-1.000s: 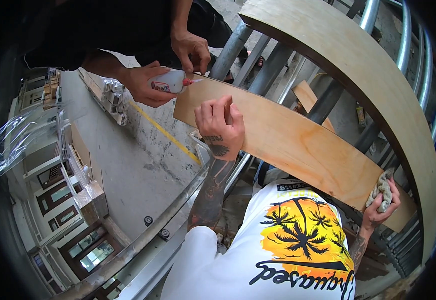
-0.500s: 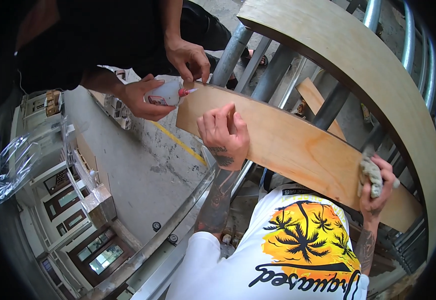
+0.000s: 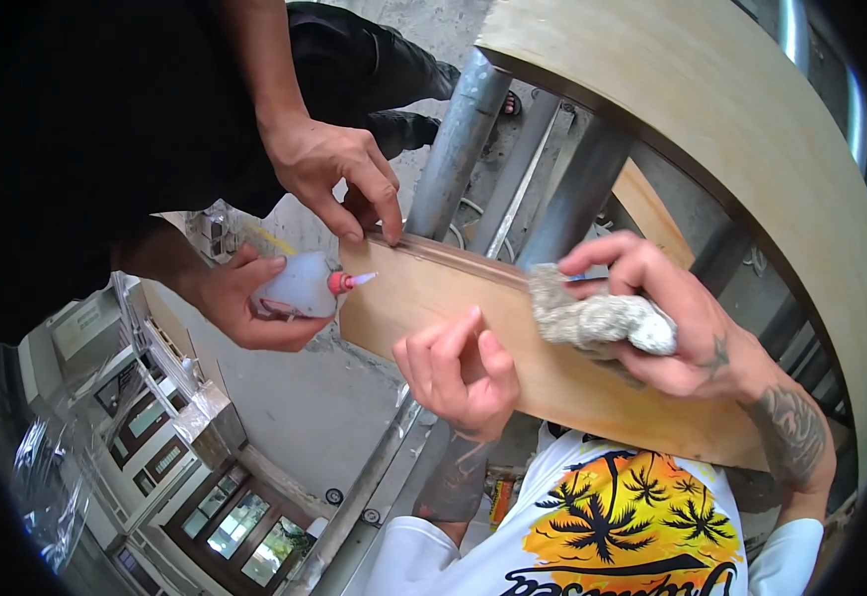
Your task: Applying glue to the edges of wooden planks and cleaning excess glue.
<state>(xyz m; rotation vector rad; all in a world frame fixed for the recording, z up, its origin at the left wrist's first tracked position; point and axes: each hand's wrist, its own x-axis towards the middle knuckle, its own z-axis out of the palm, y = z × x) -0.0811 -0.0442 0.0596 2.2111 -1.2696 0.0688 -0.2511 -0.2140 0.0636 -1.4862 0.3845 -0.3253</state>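
rag [image 3: 602,313] seemingly touching board [image 3: 543,372] edge; open stretch leftward

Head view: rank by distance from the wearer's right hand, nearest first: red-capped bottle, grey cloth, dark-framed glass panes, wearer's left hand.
From the right hand:
1. Grey cloth: in its grip.
2. Left hand: to its left, over the board.
3. Red-capped bottle: farther left.
4. Dark-framed glass panes: lower left, background.

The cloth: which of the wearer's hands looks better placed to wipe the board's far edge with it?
Probably the right hand: it grips the cloth over the board, close to that edge. The left hand has no cloth and sits nearer the near edge.
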